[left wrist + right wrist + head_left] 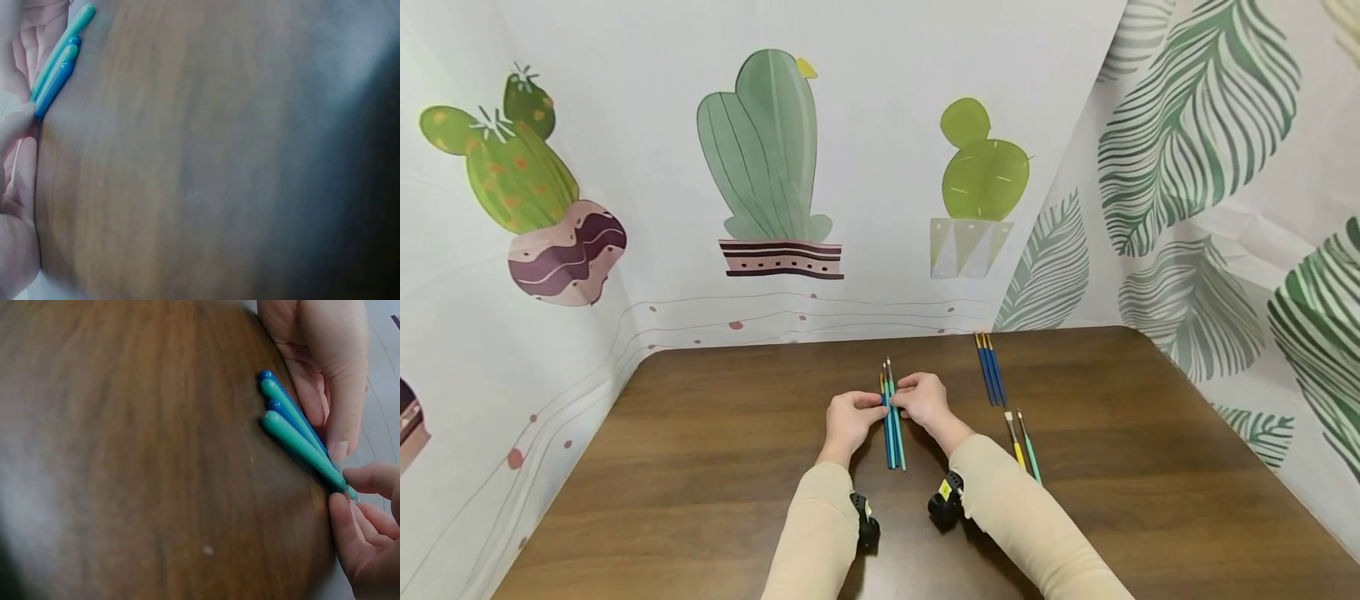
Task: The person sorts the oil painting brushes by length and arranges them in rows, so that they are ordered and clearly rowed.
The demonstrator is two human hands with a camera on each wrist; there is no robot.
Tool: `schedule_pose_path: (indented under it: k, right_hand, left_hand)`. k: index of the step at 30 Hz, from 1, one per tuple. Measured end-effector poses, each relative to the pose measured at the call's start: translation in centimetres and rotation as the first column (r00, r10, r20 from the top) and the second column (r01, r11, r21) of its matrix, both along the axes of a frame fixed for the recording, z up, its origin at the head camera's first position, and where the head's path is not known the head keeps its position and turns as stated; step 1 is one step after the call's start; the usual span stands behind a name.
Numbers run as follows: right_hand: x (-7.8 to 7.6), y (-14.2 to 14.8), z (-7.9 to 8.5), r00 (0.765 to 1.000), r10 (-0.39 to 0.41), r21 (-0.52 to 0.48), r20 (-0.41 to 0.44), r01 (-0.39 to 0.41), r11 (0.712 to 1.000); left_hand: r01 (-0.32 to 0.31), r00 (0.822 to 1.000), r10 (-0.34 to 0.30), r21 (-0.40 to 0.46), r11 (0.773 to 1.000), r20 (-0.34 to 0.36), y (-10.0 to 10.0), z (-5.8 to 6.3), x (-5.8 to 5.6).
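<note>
Several slim paintbrushes (892,433), with blue and mint-green handles, lie side by side in a bundle at mid-table, tips pointing away from me. On their left side my left hand (847,423) pinches the bundle near its upper half. From the right, my right hand (923,402) pinches the outermost green paintbrush (300,447) between thumb and fingers. In the right wrist view the rounded handle ends fan slightly apart over the wood, and the left thumb (340,434) lies along the bundle. Fingers partly hide the ferrules there.
Farther right on the brown wooden table (715,467) lie blue paintbrushes (991,371) in a row. Nearer, a yellow paintbrush (1016,442) and a green paintbrush (1029,446) lie beside my right sleeve (1030,508). A patterned cloth (880,167) hangs behind the table.
</note>
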State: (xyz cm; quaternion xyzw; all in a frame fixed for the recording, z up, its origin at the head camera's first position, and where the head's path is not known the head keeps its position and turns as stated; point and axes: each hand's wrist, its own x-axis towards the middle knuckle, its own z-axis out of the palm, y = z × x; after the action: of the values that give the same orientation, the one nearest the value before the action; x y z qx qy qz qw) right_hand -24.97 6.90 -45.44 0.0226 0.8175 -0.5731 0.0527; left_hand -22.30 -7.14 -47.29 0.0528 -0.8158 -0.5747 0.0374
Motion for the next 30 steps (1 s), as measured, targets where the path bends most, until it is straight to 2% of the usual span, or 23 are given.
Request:
schedule_pose_path:
  k: [6,17,30]
  right_hand:
    - [0.0,-0.1,-0.1,1.0,-0.016,0.011,-0.012,0.017,1.0]
    - [-0.4,0.5,-0.4,0.997,-0.048,-0.121,0.053,0.054,0.991]
    - [-0.3,1.8,0.2,0.994,-0.076,-0.186,0.079,0.09,0.978]
  left_hand:
    - [-0.001,1.0,0.001,-0.005,1.0,0.004,0.0,0.0,0.1]
    - [0.001,1.0,-0.001,-0.004,1.0,0.003,0.0,-0.1,-0.1]
    - [-0.013,1.0,0.013,-0.022,1.0,-0.005,0.0,-0.2,-0.2]
